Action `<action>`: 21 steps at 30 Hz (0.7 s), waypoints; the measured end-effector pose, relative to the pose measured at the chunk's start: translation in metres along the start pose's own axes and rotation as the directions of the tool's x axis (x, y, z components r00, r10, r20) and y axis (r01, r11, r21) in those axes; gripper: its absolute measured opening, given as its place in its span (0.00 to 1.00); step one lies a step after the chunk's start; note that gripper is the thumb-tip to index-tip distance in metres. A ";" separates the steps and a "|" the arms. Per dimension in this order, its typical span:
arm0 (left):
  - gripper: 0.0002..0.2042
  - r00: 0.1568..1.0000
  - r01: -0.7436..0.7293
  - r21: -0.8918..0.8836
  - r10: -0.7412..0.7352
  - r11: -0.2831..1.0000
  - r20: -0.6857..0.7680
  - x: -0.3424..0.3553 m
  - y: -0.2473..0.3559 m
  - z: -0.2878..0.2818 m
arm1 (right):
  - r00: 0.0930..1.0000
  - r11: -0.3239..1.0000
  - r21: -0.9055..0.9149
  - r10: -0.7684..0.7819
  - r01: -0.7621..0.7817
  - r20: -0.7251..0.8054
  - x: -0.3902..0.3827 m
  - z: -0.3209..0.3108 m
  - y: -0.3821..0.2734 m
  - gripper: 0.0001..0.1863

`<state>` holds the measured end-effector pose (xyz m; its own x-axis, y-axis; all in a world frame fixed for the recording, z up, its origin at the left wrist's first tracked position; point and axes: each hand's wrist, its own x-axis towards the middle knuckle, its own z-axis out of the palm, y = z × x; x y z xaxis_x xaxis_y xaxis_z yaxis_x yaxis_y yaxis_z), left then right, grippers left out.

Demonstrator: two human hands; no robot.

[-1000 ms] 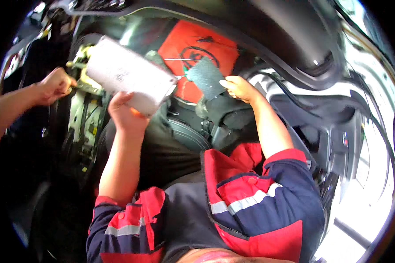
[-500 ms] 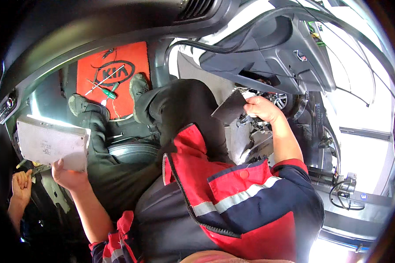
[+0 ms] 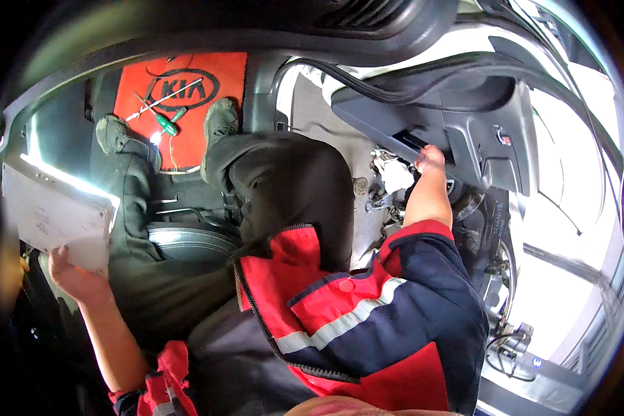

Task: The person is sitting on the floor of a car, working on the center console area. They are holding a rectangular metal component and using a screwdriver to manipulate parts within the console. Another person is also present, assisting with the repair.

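At the left, my left hand (image 3: 76,274) grips the lower edge of a flat, grey metal box (image 3: 59,215), its thumb lying over the face and the other fingers behind it. The box is tilted beside my left leg. On the right, my right hand (image 3: 431,159) reaches to the pocket of the open car door (image 3: 457,132). Its fingertips are mostly hidden there, and whether they still hold the dark flat piece seen earlier cannot be made out.
A red floor mat (image 3: 135,83) lies under my feet, with a green-handled screwdriver (image 3: 166,125) on it. White and dark parts with wiring (image 3: 392,173) sit beside the door. A blurred shape (image 3: 7,270) is at the left edge.
My right hand has moved up to the door pocket, and the dark flat piece no longer shows plainly. The metal box and my left hand sit further left and lower in view.
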<state>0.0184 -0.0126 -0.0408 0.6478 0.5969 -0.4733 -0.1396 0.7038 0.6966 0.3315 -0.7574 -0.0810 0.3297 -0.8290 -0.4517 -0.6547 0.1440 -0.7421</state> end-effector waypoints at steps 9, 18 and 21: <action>0.28 0.993 0.015 0.088 -0.005 0.996 -0.117 0.009 0.012 -0.002 | 0.969 0.934 0.344 0.009 -0.095 0.245 0.071 0.010 0.019 0.10; 0.23 0.987 -0.017 0.146 0.040 0.989 -0.155 0.007 0.005 0.003 | 0.967 0.857 0.451 0.197 -0.250 0.161 0.109 -0.006 0.066 0.06; 0.22 0.978 0.019 0.080 -0.002 0.997 -0.209 -0.004 0.001 0.039 | 0.979 0.872 0.449 0.141 -0.195 0.150 0.121 0.001 0.058 0.05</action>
<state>0.0454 -0.0290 -0.0169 0.4768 0.6630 -0.5772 -0.0672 0.6822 0.7281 0.3340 -0.8489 -0.1793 0.3324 -0.7098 -0.6211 -0.3301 0.5293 -0.7816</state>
